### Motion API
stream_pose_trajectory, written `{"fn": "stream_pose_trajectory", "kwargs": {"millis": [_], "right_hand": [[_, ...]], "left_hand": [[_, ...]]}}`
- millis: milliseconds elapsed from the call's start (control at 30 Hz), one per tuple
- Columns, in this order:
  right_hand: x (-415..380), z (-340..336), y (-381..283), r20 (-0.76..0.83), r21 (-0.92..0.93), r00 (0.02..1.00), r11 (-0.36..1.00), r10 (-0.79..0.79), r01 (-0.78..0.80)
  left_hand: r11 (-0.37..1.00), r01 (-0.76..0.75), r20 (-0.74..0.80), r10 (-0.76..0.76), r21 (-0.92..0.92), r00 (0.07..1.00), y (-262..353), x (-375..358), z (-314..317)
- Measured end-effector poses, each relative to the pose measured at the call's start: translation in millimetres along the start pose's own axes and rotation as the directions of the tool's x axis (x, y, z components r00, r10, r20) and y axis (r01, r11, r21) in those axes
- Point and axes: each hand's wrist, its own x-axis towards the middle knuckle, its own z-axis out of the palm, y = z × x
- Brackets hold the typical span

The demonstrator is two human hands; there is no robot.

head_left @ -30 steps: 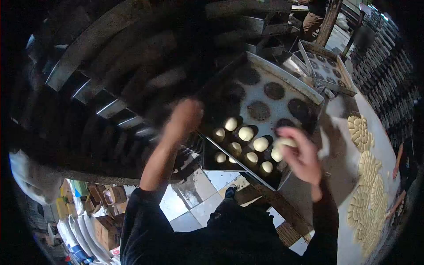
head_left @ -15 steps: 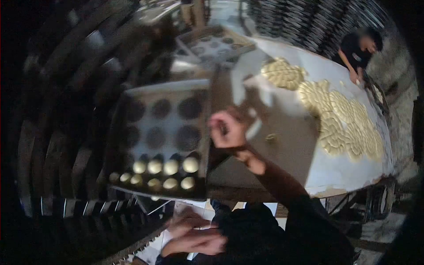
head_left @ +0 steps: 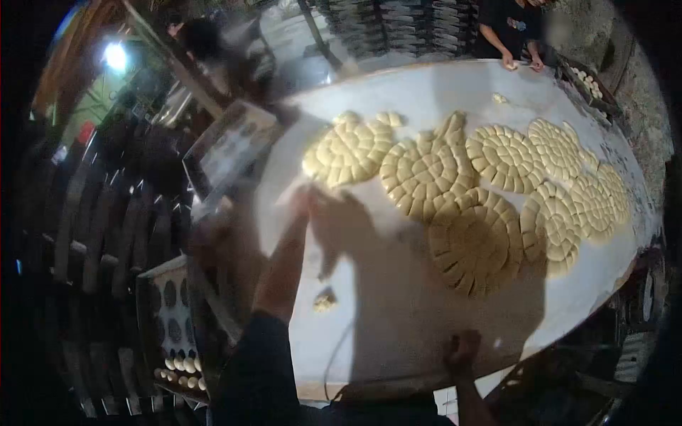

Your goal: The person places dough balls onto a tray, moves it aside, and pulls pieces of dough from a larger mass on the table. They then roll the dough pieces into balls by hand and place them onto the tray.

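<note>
Our view has swung towards the worktop (head_left: 312,355), so the tray (head_left: 162,268) with its dough balls (head_left: 179,364) has shifted to the lower left of the frame. Our left hand (head_left: 307,200) has gone from the bottom of the frame to left of centre, reaching over the worktop near a cut dough coil (head_left: 348,153). Our right hand (head_left: 463,346) has dropped to the lower middle, near the front edge and below a shaded coil (head_left: 476,241). That puts both our hands away from the tray and nearer the cut dough.

Our left grip is blurred, so we cannot tell how far open it is or whether it has hold of dough. Our right grip is in shadow, and we cannot tell its opening or contents either.

More cut coils spread across the right half, and a small dough scrap (head_left: 325,301) lies below our left hand. At the upper right, 1 other person (head_left: 506,28) has both hands near the far edge
</note>
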Motion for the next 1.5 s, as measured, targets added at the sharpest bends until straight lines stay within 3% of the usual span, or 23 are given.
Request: {"fn": "stream_pose_trajectory", "kwargs": {"millis": [67, 100, 167, 233, 300, 400, 467, 500, 567, 667, 767, 833, 933, 1033, 1067, 1133, 1233, 1300, 1333, 1400, 1433, 1467, 1500], "right_hand": [[5, -9, -17, 0.039, 0.077, 0.999, 0.997, -0.012, 0.009], [3, -9, -23, 0.038, -0.032, 0.999, 0.999, -0.026, 0.027], [13, -16, -26, 0.069, -0.123, 0.997, 0.992, -0.031, 0.04], [17, -29, -33, 0.369, 0.146, 0.922, 0.972, 0.121, -0.186], [13, -20, -28, 0.333, 0.173, 0.939, 0.973, 0.087, -0.151], [7, -12, -24, 0.277, 0.068, 0.96, 0.996, 0.037, -0.058], [-4, -4, -19, 0.277, -0.051, 0.961, 0.999, 0.014, 0.0], [-18, 4, -9, 0.317, 0.014, 0.948, 1.0, 0.011, -0.017], [-22, 6, -5, 0.35, 0.061, 0.937, 0.998, -0.001, -0.022], [-1, -8, -18, 0.423, -0.036, 0.902, 0.996, 0.087, -0.08], [20, -28, -37, 0.256, -0.157, 0.966, 0.988, 0.027, 0.014], [22, -22, -32, 0.185, 0.032, 0.983, 0.999, 0.003, -0.009], [2, 25, 13, -0.092, -0.25, 0.972, 0.95, -0.217, 0.189], [10, 25, 11, -0.23, -0.222, 0.938, 0.953, -0.258, 0.207], [18, 16, -1, -0.26, -0.169, 0.934, 0.964, -0.246, 0.207], [23, 6, -23, -0.298, -0.149, 0.918, 0.963, -0.26, 0.224], [4, 5, -47, -0.056, 0.146, 0.998, 0.989, 0.027, -0.018], [-23, 10, -101, 0.267, 0.347, 0.958, 0.917, 0.107, -0.198], [-36, 16, -134, 0.325, 0.416, 0.943, 0.886, 0.065, -0.205], [-63, 26, -202, 0.398, 0.471, 0.904, 0.88, -0.155, -0.057], [-72, 37, -229, 0.526, 0.595, 0.835, 0.771, -0.159, -0.228], [-80, 48, -257, 0.643, 0.646, 0.749, 0.638, -0.159, -0.419], [-80, 66, -274, 0.837, 0.547, 0.532, 0.192, -0.126, -0.815]], "left_hand": [[0.976, 0.024, 0.014, -0.027, 0.217, 1.0, 63, 22, 23], [0.826, 0.257, -0.223, -0.164, 0.502, 0.961, 78, 41, 49], [0.503, 0.535, -0.596, -0.047, 0.679, 0.801, 12, 111, 59], [0.606, 0.543, -0.694, 0.022, 0.582, 0.719, 4, 117, 69], [0.651, 0.512, -0.722, 0.083, 0.561, 0.687, 15, 106, 68], [0.877, 0.475, -0.4, -0.411, 0.071, 0.819, 32, 104, 47], [0.798, 0.525, -0.005, -0.551, -0.294, 0.834, 37, 108, 24], [0.685, 0.57, 0.204, -0.543, -0.454, 0.814, 37, 107, 9], [0.842, 0.459, 0.219, -0.409, -0.284, 0.886, -29, 143, -16], [0.944, 0.274, 0.084, -0.263, -0.184, 0.961, -34, 141, 4], [0.951, 0.154, 0.118, -0.191, 0.267, 0.974, -21, 106, 11], [0.831, 0.054, 0.144, -0.159, 0.553, 0.977, -11, 68, 1], [0.993, 0.001, -0.051, 0.005, 0.121, 0.999, -77, 13, -26], [0.878, 0.183, -0.432, 0.03, 0.442, 0.902, -44, -94, -39], [0.951, 0.173, -0.551, -0.003, 0.256, 0.834, -1, -157, -29], [0.932, 0.114, -0.615, 0.132, 0.344, 0.777, -56, -208, -37], [0.886, 0.082, -0.654, 0.272, 0.457, 0.706, -64, -283, -52], [0.88, 0.1, -0.653, 0.263, 0.464, 0.71, -63, -318, -59], [0.924, -0.095, -0.643, 0.329, 0.37, 0.692, -54, -328, -66], [0.849, -0.079, -0.583, 0.423, 0.522, 0.694, -11, -366, -67], [0.802, -0.071, -0.55, 0.468, 0.592, 0.691, 19, -387, -68], [0.892, -0.175, -0.575, 0.408, 0.417, 0.709, 40, -399, -66], [0.936, -0.274, -0.585, 0.353, 0.222, 0.731, 52, -405, -65]]}}
